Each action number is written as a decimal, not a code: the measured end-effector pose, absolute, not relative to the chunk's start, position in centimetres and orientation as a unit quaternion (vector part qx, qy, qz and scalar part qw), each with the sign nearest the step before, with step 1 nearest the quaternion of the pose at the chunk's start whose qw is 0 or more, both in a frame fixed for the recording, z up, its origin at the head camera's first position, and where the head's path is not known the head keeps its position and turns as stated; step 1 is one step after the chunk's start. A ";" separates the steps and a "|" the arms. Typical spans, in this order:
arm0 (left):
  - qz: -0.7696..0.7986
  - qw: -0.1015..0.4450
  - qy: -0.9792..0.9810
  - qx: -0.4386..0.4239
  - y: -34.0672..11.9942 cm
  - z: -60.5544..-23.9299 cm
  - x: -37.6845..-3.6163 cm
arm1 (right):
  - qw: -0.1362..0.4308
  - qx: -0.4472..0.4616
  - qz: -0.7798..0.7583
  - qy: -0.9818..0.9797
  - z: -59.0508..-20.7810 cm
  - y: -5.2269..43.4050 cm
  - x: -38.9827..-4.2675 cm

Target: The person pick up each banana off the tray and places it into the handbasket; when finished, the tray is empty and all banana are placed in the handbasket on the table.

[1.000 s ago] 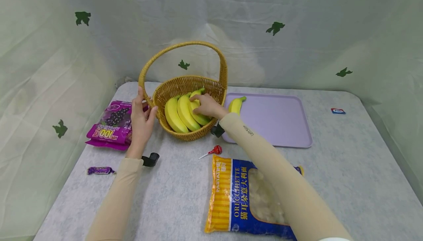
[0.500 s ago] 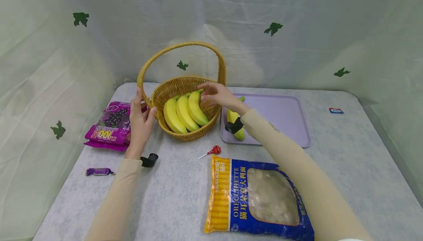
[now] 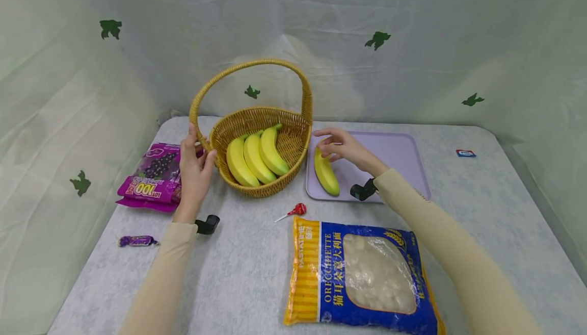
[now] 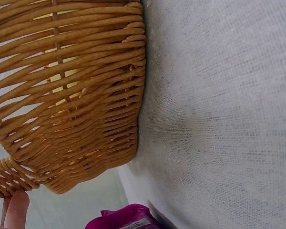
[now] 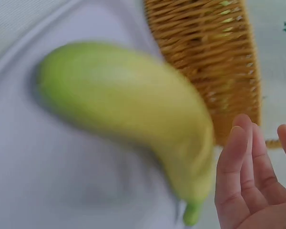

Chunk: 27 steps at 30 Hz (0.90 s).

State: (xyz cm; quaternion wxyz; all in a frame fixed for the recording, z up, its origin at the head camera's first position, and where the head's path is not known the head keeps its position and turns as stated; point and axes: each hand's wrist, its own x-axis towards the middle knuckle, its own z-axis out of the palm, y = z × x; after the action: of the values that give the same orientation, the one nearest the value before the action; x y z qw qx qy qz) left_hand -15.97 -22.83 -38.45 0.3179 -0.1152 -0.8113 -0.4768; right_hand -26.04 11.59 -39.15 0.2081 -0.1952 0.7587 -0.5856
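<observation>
Carefully: the left hand point(image 3: 194, 164) grips the woven wicker basket's point(image 3: 293, 144) handle base, steadying it; the right hand point(image 3: 341, 146), fingers loose and empty, should pinch the single yellow banana point(image 3: 325, 173) mid-body.

The round tan woven wicker basket point(image 3: 275, 136) is rough and ribbed. The single yellow-green banana point(image 3: 325, 171) has smooth, matt skin. The flat lilac plastic tray point(image 3: 394, 164) looks smooth. The pale grey cloth table cover point(image 4: 229, 114) shows coarse weave.
</observation>
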 end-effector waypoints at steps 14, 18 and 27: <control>-0.479 0.315 -0.812 -0.112 -22.5 -37.9 -15.6 | 0.215 -0.183 -0.546 0.789 -42.1 14.6 -24.7; -0.478 0.314 -0.813 -0.109 -22.5 -38.0 -15.6 | 0.230 -0.185 -0.529 0.795 -42.4 14.4 -24.7; -0.476 0.316 -0.813 -0.115 -22.5 -38.0 -15.6 | 0.236 -0.208 -0.465 0.828 -42.1 13.4 -24.7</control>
State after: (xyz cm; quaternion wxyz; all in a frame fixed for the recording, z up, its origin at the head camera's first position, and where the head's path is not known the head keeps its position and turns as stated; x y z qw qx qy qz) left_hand -15.57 -22.46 -37.98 0.3163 -0.1149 -0.8128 -0.4755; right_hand -24.70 13.39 -42.06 0.2357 -0.2077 0.8279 -0.4647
